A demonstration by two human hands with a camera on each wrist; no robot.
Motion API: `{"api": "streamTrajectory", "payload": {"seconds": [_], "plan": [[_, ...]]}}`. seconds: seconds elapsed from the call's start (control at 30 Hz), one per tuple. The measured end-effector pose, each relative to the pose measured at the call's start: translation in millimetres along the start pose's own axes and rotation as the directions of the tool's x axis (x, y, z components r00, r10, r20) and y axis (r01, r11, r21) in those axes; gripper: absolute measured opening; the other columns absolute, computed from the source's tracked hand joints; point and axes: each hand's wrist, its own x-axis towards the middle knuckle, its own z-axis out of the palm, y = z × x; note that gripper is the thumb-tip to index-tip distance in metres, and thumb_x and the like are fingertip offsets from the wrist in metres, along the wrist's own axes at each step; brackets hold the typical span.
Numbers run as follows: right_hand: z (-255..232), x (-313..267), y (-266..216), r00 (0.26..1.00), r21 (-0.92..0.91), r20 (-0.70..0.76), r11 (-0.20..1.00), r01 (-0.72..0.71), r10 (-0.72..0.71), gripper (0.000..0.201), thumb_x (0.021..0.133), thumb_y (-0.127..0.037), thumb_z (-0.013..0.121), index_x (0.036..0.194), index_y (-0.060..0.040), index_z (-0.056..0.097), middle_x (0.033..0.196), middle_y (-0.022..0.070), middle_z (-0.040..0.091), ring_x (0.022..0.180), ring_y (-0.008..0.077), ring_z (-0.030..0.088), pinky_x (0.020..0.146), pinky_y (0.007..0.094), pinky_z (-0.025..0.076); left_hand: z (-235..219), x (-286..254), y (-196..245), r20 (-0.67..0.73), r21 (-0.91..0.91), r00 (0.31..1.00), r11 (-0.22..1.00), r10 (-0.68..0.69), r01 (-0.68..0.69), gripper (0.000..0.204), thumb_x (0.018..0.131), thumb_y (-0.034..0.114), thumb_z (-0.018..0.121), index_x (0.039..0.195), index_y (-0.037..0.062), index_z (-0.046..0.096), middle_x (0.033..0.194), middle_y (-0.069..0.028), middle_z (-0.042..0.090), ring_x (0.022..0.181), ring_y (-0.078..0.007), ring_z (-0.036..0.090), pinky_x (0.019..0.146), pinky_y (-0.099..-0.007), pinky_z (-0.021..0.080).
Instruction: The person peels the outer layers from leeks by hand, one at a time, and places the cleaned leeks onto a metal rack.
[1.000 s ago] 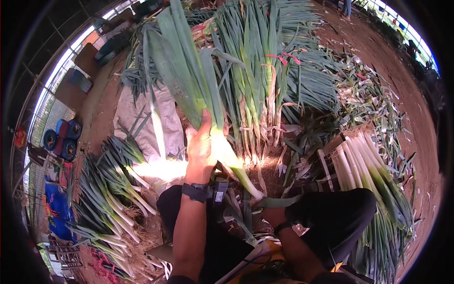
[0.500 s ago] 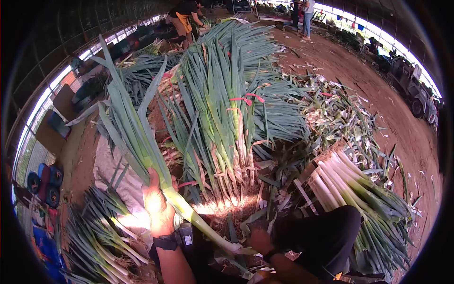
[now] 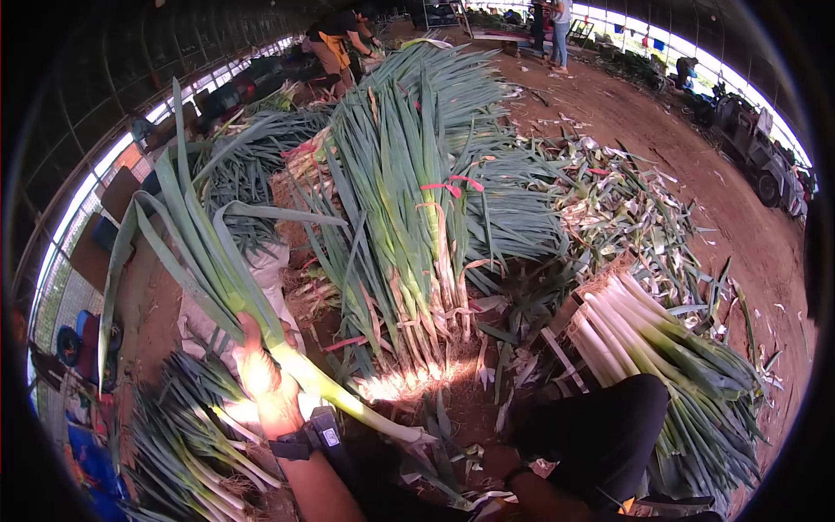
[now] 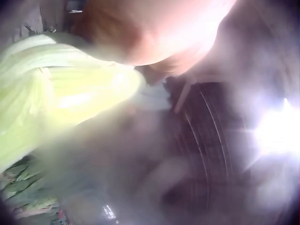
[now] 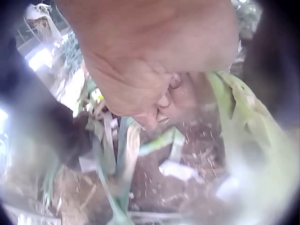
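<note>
My left hand [image 3: 261,374] grips a thick leek [image 3: 335,387] around its pale green stalk. The long leaves fan up to the far left, and one hangs bent over. Its white root end slants down to the right, over my lap. In the left wrist view, the stalk [image 4: 70,89] shows bright beside the hand. My right hand [image 3: 500,461] is low, by the right knee, a little beyond the root end. Its fingers are curled in the right wrist view, and a torn pale green leaf [image 5: 251,117] comes out from under them.
Tied bunches of leeks [image 3: 409,244] stand ahead. Trimmed leeks [image 3: 644,339] lie stacked at the right, loose ones [image 3: 191,426] at the lower left. A heap of leaf scraps [image 3: 626,200] covers the ground at the right. Other people [image 3: 561,35] are at the back.
The view has tilted up and shifted. My left hand with the leek has gone left in view, its leaves now spread wider. My right hand has drawn away from the root end.
</note>
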Motion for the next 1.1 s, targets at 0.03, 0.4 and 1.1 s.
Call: {"api": "streamTrajectory", "payload": {"seconds": [0.03, 0.4, 1.1], "plan": [[-8.1, 8.8, 0.4, 0.988, 0.097, -0.133, 0.993, -0.066, 0.079, 0.05, 0.076, -0.042, 0.07, 0.113, -0.0083, 0.068, 0.092, 0.0176, 0.07, 0.086, 0.0392, 0.068, 0.078, 0.05, 0.054, -4.9, 3.6, 1.6, -0.005, -0.013, 1.0, 1.0, 0.002, -0.002, 0.04, 0.093, 0.041, 0.066, 0.092, 0.0016, 0.059, 0.067, -0.0112, 0.061, 0.054, -0.0177, 0.058, 0.051, -0.0286, 0.048], [-200.6, 19.3, -85.1, 0.95, 0.96, -0.215, -0.128, 0.248, 0.226, 0.009, 0.094, -0.017, 0.064, 0.092, -0.0097, 0.06, 0.065, -0.0042, 0.049, 0.051, 0.0058, 0.041, 0.048, 0.023, 0.033, -10.4, 6.8, -10.7, -0.048, 0.009, 0.999, 1.0, -0.021, 0.022, 0.043, 0.091, 0.04, 0.07, 0.101, -0.0019, 0.062, 0.079, -0.0147, 0.067, 0.063, -0.0207, 0.063, 0.057, -0.0315, 0.052], [-201.8, 53.6, -170.5, 0.469, 0.148, -0.879, 0.886, 0.439, -0.085, 0.04, 0.069, -0.015, 0.076, 0.103, -0.0041, 0.06, 0.089, 0.0164, 0.057, 0.086, 0.0391, 0.056, 0.072, 0.0473, 0.048, 27.9, -26.5, -63.6, 0.166, -0.275, 0.893, 0.85, -0.418, 0.449, 0.042, 0.094, 0.04, 0.064, 0.114, 0.0043, 0.058, 0.095, -0.0111, 0.067, 0.083, -0.0255, 0.066, 0.075, -0.045, 0.058]]}}
